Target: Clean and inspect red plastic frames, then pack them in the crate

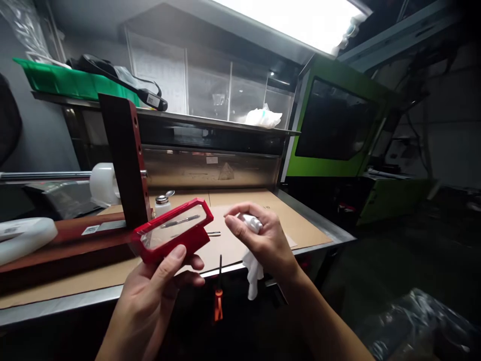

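Gripping the red-framed lens (pixel 175 231), left hand (pixel 158 296) tilts it; right hand (pixel 263 240) clutches a white cloth (pixel 252 271) beside it, above the desk (pixel 285 220) front edge, not yet touching.

Bench: steel-edged worktable (pixel 323 228), top covered with brown cardboard sheet (pixel 289 215).
Left side: dark red upright post (pixel 126 160) on a red-brown base; white plastic jug (pixel 102 184) behind it.
Shelf: metal shelf (pixel 225 125) above bench, carrying a green tray (pixel 71 82) and a crumpled white bag (pixel 263 118).
Back wall: clear panels, dim reflections.
Right: green machine housing (pixel 338 125) with dark window.
Light: bright ceiling panel (pixel 300 20); the room is otherwise dark.
Floor: in shadow, detail unreadable.
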The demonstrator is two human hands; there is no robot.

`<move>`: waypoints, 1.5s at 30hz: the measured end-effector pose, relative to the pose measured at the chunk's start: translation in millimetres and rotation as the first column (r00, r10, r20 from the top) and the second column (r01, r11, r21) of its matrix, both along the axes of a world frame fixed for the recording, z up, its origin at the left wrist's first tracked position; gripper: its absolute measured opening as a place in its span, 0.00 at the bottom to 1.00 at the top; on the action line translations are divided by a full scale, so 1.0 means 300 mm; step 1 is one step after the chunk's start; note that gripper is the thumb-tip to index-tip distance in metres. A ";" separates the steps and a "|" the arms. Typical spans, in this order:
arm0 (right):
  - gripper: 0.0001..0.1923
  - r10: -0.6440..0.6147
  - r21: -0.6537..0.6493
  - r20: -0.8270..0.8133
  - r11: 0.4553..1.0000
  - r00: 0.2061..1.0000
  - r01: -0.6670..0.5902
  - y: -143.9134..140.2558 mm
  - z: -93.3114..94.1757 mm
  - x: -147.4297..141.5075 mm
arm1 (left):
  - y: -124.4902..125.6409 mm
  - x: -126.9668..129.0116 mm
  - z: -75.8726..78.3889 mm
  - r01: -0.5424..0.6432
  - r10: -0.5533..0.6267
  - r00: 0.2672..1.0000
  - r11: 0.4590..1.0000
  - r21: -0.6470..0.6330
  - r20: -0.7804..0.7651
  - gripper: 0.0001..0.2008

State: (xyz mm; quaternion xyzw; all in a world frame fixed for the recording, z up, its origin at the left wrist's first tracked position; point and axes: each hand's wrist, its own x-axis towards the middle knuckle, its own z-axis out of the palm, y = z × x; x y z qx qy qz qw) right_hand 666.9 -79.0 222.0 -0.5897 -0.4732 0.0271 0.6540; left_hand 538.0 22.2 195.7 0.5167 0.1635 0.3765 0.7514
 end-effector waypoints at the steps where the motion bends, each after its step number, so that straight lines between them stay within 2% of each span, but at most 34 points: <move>1: 0.09 0.012 0.030 -0.003 0.999 1.000 -0.012 0.014 0.025 0.004 | 0.011 0.001 0.018 0.005 -0.005 1.000 1.000 0.023 0.009 0.17; 5: 0.09 0.077 0.109 -0.015 0.991 0.997 -0.075 0.049 0.095 0.017 | 0.049 0.002 0.057 0.021 -0.021 1.000 0.995 0.102 -0.003 0.16; 11: 0.09 0.124 0.123 -0.028 0.985 0.992 -0.120 0.069 0.137 0.023 | 0.063 -0.003 0.086 -0.026 0.035 0.998 0.985 0.173 -0.045 0.20; 19: 0.12 0.136 0.111 -0.019 0.985 0.991 -0.133 0.069 0.149 0.020 | 0.062 -0.008 0.096 -0.013 0.023 0.999 0.974 0.225 -0.042 0.18; 23: 0.15 0.158 0.105 -0.023 0.982 0.987 -0.154 0.069 0.157 0.019 | 0.068 -0.010 0.092 -0.016 0.032 0.997 0.973 0.231 -0.065 0.20; 30: 0.15 0.149 0.083 0.001 0.985 0.989 -0.148 0.076 0.166 0.007 | 0.072 -0.016 0.093 -0.016 0.039 0.996 0.961 0.275 -0.081 0.19; 38: 0.14 0.134 0.071 0.024 0.988 0.991 -0.136 0.079 0.170 -0.002 | 0.081 -0.023 0.088 -0.017 0.041 0.996 0.964 0.267 -0.084 0.20; 45: 0.08 0.018 0.112 0.143 0.993 0.990 -0.034 0.094 0.151 -0.012 | 0.071 -0.024 0.098 0.007 0.006 0.998 0.978 0.210 -0.062 0.18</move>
